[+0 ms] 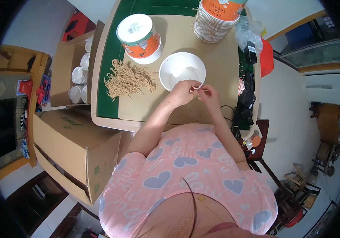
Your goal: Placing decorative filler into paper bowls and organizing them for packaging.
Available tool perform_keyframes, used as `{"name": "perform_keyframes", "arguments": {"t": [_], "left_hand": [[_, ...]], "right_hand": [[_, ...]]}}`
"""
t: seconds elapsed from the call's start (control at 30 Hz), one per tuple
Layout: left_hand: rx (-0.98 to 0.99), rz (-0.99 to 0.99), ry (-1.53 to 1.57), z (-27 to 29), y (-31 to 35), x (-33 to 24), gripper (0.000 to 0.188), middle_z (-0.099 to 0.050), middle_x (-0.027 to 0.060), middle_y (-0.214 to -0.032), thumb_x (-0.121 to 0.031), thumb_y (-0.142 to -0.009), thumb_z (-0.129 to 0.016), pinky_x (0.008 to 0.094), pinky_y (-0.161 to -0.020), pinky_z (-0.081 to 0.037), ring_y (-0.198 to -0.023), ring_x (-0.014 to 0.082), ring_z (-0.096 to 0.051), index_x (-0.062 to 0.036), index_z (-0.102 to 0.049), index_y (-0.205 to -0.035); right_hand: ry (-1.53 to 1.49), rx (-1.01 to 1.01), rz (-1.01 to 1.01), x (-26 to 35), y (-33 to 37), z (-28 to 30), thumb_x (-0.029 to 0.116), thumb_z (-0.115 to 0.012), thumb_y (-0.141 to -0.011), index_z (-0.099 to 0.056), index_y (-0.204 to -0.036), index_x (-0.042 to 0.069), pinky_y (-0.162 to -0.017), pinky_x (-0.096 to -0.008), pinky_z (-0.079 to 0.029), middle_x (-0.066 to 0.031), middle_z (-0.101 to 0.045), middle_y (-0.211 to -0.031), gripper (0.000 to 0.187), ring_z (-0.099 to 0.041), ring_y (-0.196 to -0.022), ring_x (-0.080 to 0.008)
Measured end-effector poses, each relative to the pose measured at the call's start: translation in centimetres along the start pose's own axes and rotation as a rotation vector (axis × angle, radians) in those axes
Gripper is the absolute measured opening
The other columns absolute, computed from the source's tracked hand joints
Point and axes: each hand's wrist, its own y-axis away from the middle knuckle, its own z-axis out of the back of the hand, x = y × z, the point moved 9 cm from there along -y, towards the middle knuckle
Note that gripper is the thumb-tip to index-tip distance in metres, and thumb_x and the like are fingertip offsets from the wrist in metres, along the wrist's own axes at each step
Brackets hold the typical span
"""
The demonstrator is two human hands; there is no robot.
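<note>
An open white paper bucket [174, 79] stands in front of me, its inside facing up. At its near right rim, my left hand [182, 93] is closed in a pinch with the fingertips on the edge. Close beside it, my right hand [209, 97] has thumb and fingers pinched together, almost meeting the left fingertips. What lies between the right fingers is too small to make out; a faint thin strand seems to hang below them. Left of the bucket lies a loose heap of tan twine cords [128, 79].
Orange printed paper buckets [143, 48] stand upside down behind the twine. A tall nested bucket stack [211, 29] with cords is at the back right. Black power adapters [247, 99] line the table's right edge. Cardboard boxes [73, 135] sit to the left, one holding wrapped white items.
</note>
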Motion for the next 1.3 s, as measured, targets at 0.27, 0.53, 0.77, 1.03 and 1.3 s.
{"name": "perform_keyframes", "arguments": {"t": [0.27,0.53,0.77,1.03,1.3], "left_hand": [[-0.051,-0.059,-0.082,-1.4,-0.4,1.8,0.014,-0.062,0.0209,-0.080,-0.007,-0.075,-0.055,0.0397,-0.068,-0.048,-0.074,0.0371,-0.060,-0.0026,-0.066,-0.084],[-0.356,-0.072,-0.227,3.2,0.4,2.3,0.006,-0.063,0.0181,-0.080,-0.004,-0.077,-0.059,0.0376,-0.066,-0.049,-0.073,0.0336,-0.062,-0.0010,-0.061,-0.082],[-0.275,0.063,0.215,3.4,0.8,3.5,0.008,-0.065,0.0137,-0.077,-0.007,-0.086,-0.055,0.0297,-0.063,-0.050,-0.069,0.0207,-0.063,0.0002,-0.058,-0.089],[0.078,0.424,0.992,-2.1,-0.3,6.6,0.015,-0.062,0.0173,-0.085,-0.009,-0.091,-0.047,0.0266,-0.059,-0.051,-0.070,0.0195,-0.062,-0.0003,-0.047,-0.103],[0.057,0.419,1.012,-0.9,1.1,4.2,0.011,-0.050,0.0036,-0.067,-0.011,-0.090,-0.051,0.0178,-0.037,-0.022,-0.045,0.0045,-0.036,-0.0040,-0.052,-0.098]], "right_hand": [[0.050,0.070,-0.042,-1.7,0.5,0.5,0.010,-0.058,-0.085,-0.059,-0.093,0.000,-0.059,-0.0225,-0.048,-0.0037,-0.062,-0.077,0.013,-0.060,-0.068,-0.0103],[0.061,0.099,-0.134,-1.4,1.9,1.3,0.008,-0.054,-0.087,-0.052,-0.109,0.003,-0.059,-0.0216,-0.047,-0.0058,-0.062,-0.077,0.022,-0.058,-0.065,-0.0098],[-0.152,0.221,-0.110,5.1,3.7,-1.7,0.008,-0.047,-0.091,-0.048,-0.114,0.005,-0.063,-0.0236,-0.050,-0.0106,-0.065,-0.088,0.023,-0.061,-0.068,-0.0113],[0.574,0.517,0.360,9.9,5.7,-7.8,0.008,-0.057,-0.086,-0.060,-0.097,0.007,-0.071,-0.0287,-0.050,-0.0071,-0.063,-0.086,0.012,-0.062,-0.078,-0.0178],[0.363,0.181,0.195,12.5,1.7,-3.0,0.012,-0.062,-0.082,-0.060,-0.097,0.007,-0.060,-0.0311,-0.045,-0.0084,-0.061,-0.078,0.016,-0.058,-0.064,-0.0191]]}}
